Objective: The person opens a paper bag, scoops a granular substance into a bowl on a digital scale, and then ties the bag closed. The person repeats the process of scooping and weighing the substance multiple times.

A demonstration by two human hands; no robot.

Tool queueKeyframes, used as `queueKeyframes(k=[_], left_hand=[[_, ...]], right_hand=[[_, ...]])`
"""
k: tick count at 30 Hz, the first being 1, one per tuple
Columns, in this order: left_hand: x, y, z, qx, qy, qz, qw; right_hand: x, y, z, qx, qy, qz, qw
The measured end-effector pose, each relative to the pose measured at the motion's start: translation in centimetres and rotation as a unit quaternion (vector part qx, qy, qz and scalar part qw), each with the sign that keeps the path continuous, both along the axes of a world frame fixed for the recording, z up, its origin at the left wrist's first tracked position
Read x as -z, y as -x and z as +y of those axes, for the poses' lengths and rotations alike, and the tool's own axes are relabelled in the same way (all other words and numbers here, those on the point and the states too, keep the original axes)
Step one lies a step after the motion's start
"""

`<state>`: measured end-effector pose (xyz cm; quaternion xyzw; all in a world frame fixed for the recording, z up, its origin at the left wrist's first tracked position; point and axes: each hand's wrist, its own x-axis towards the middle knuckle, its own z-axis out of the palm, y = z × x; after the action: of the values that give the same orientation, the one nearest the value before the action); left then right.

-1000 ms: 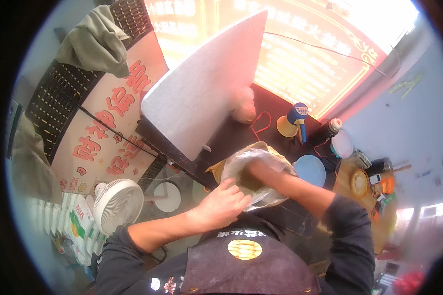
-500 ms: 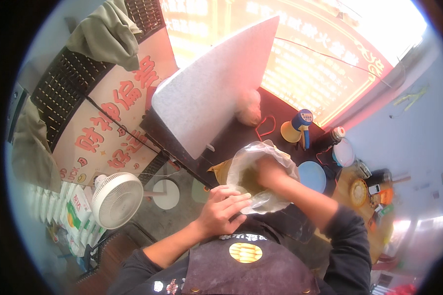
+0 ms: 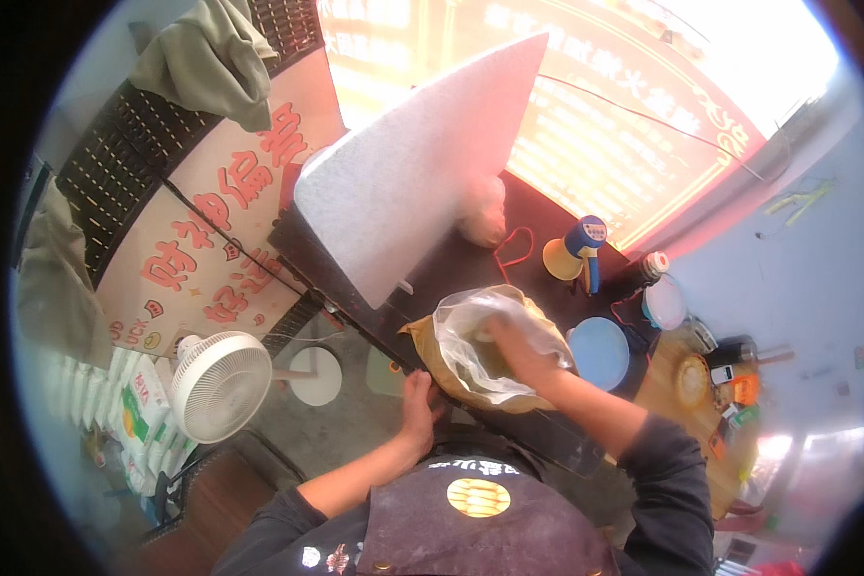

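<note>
Right hand of mine (image 3: 530, 363) inside mouth of brown bag (image 3: 453, 386) with whitish plastic liner (image 3: 456, 322); fingers blurred, cannot tell if they grasp something. My left hand (image 3: 417, 413) at edge of dark table (image 3: 444, 276), just beside bag; cannot tell if it grips. Bag on table near same edge, mouth open. Writing: big red characters on pale panel (image 3: 245, 197), white lines on glowing sign (image 3: 595, 134), white characters near round picture on my dark apron (image 3: 490, 540).
</note>
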<state>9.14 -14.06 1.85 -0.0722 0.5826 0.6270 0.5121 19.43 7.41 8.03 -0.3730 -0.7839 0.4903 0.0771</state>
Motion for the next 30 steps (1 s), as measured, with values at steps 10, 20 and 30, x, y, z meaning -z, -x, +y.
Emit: queueKeyframes(k=[10, 20, 30], left_hand=[[3.4, -0.6, 3.7, -0.013, -0.147, -0.325, 0.934], [3.2, -0.3, 5.6, -0.01, -0.254, -0.297, 0.92], [-0.4, -0.2, 7.2, -0.063, -0.11, -0.278, 0.952]], right_hand=[[7.3, -0.8, 1.2, -0.097, -0.069, 0.033, 0.992], [1.2, 0.6, -1.7, -0.143, -0.138, -0.119, 0.973], [1.9, 0.4, -3.7, -0.21, -0.123, -0.205, 0.948]])
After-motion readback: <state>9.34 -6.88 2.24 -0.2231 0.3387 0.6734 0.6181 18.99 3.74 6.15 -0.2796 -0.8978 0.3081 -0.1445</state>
